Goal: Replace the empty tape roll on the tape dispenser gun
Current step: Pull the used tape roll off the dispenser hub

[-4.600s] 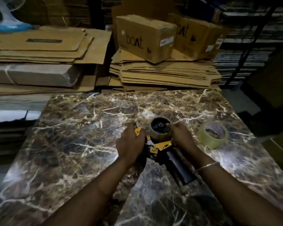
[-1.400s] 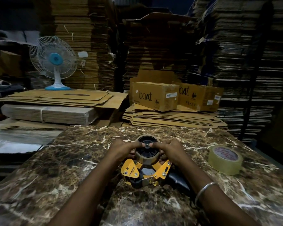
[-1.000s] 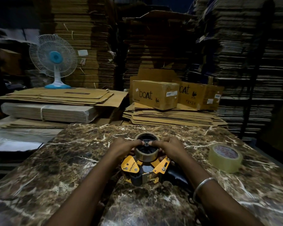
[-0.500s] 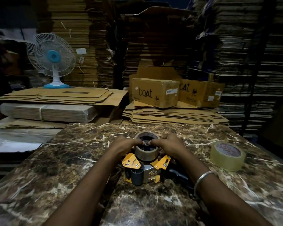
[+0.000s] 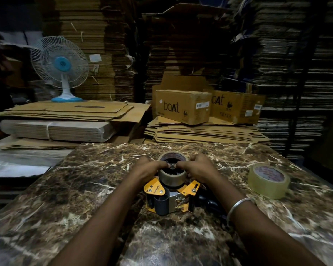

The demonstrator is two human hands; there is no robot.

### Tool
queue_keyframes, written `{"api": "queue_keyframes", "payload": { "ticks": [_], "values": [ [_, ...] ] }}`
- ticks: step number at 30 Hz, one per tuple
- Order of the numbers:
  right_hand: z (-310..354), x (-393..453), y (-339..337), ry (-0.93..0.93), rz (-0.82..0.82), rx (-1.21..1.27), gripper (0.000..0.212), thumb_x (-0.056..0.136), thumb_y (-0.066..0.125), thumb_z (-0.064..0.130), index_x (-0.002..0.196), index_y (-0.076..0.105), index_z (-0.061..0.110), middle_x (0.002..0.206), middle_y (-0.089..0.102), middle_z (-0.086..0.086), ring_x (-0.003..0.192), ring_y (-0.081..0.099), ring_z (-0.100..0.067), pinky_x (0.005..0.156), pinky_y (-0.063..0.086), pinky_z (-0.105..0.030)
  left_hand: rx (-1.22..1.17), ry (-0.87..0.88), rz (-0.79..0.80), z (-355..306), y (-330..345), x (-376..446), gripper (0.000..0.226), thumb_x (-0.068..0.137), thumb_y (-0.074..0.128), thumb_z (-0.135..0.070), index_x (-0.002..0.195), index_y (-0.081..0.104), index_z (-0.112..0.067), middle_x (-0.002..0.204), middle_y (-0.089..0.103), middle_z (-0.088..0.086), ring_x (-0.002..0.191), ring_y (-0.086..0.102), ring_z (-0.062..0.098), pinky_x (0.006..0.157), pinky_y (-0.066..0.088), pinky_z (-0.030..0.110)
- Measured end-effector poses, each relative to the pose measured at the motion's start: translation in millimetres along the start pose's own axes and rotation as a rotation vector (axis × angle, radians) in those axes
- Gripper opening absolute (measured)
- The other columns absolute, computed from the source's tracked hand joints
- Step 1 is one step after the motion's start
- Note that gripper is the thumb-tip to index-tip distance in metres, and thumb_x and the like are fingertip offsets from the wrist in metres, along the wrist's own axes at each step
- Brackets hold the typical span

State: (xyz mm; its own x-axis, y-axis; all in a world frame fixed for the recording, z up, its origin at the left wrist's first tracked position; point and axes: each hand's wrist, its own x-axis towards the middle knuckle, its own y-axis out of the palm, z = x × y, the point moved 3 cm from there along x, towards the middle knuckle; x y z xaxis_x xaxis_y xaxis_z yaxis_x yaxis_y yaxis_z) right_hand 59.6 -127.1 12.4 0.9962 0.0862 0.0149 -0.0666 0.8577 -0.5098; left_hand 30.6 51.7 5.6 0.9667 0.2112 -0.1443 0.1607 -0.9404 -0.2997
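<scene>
The yellow and black tape dispenser gun lies flat on the marble table, its black handle hidden behind my right wrist. A nearly bare tape roll sits on its hub. My left hand and my right hand grip the roll from either side, thumbs pressed together over the hub's centre. A full clear tape roll lies flat on the table to the right, apart from my hands.
Stacks of flattened cardboard and two "boAt" boxes stand just beyond the table's far edge. A blue table fan stands on cardboard at the back left. Tall cardboard piles fill the background.
My view has tilted up from the tabletop. The gun has turned with its roller end toward me, and both hands have closed in on the roll on the hub.
</scene>
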Motion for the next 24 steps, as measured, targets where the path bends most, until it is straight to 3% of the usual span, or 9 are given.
{"api": "queue_keyframes", "payload": {
  "ticks": [3, 7, 9, 12, 16, 20, 24],
  "values": [
    [-1.5, 3.5, 0.1, 0.027, 0.034, 0.039, 0.042, 0.073, 0.08, 0.038, 0.088, 0.069, 0.0, 0.075, 0.066, -0.013, 0.066, 0.062, -0.026, 0.064, 0.051, -0.041, -0.021, -0.01, 0.02, -1.3, 0.0, 0.9, 0.046, 0.074, 0.079, -0.022, 0.109, 0.064, 0.004, 0.109, 0.069, 0.021, 0.098, 0.069, 0.036, 0.092, 0.055, 0.056],
    [-1.2, 5.3, 1.7, 0.055, 0.083, 0.069, 0.055, 0.074, 0.079, 0.037, 0.108, 0.061, -0.004, 0.096, 0.068, -0.022, 0.073, 0.063, -0.03, 0.072, 0.058, -0.052, -0.036, -0.014, 0.048, -0.7, 0.3, 3.6, 0.044, 0.078, 0.076, -0.018, 0.112, 0.063, 0.005, 0.11, 0.07, 0.023, 0.095, 0.069, 0.034, 0.092, 0.057, 0.051],
    [-0.4, 5.5, 2.2, 0.049, 0.074, 0.052, 0.052, 0.075, 0.079, 0.035, 0.106, 0.061, -0.003, 0.099, 0.069, -0.024, 0.075, 0.065, -0.033, 0.078, 0.058, -0.057, -0.049, -0.017, 0.051, -0.3, 1.5, 5.1, 0.048, 0.08, 0.075, -0.018, 0.119, 0.059, 0.006, 0.112, 0.068, 0.024, 0.092, 0.068, 0.032, 0.089, 0.057, 0.048],
    [1.1, 5.6, 3.4, 0.001, 0.047, -0.007, 0.037, 0.079, 0.079, 0.033, 0.093, 0.065, 0.002, 0.09, 0.071, -0.019, 0.077, 0.071, -0.032, 0.077, 0.06, -0.053, -0.013, -0.013, 0.032, -0.2, 3.9, 7.1, 0.054, 0.081, 0.074, -0.019, 0.124, 0.054, 0.006, 0.109, 0.066, 0.022, 0.089, 0.065, 0.029, 0.084, 0.056, 0.045],
    [2.0, 3.2, 5.3, 0.012, 0.03, -0.016, 0.046, 0.08, 0.077, 0.034, 0.105, 0.057, 0.001, 0.1, 0.067, -0.019, 0.091, 0.07, -0.036, 0.081, 0.06, -0.055, 0.014, -0.037, 0.057, -0.5, 4.3, 9.3, 0.061, 0.079, 0.073, -0.022, 0.13, 0.051, 0.004, 0.116, 0.063, 0.022, 0.089, 0.061, 0.028, 0.075, 0.054, 0.041],
    [2.2, 3.9, 5.2, 0.015, 0.027, 0.045, 0.035, 0.079, 0.079, 0.028, 0.088, 0.058, 0.001, 0.083, 0.068, -0.019, 0.064, 0.066, -0.029, 0.064, 0.058, -0.045, 0.026, -0.037, 0.117, -2.1, 3.9, 8.8, 0.046, 0.081, 0.069, -0.021, 0.119, 0.061, 0.004, 0.123, 0.061, 0.025, 0.101, 0.058, 0.034, 0.099, 0.049, 0.051],
    [0.3, 5.9, 5.8, 0.014, -0.011, 0.053, 0.032, 0.078, 0.08, 0.027, 0.079, 0.06, 0.003, 0.075, 0.067, -0.014, 0.059, 0.065, -0.025, 0.056, 0.054, -0.036, 0.008, -0.025, 0.099, -2.3, 5.1, 8.3, 0.044, 0.081, 0.069, -0.018, 0.118, 0.061, 0.005, 0.123, 0.061, 0.025, 0.101, 0.059, 0.034, 0.094, 0.05, 0.047]
  ]
}}
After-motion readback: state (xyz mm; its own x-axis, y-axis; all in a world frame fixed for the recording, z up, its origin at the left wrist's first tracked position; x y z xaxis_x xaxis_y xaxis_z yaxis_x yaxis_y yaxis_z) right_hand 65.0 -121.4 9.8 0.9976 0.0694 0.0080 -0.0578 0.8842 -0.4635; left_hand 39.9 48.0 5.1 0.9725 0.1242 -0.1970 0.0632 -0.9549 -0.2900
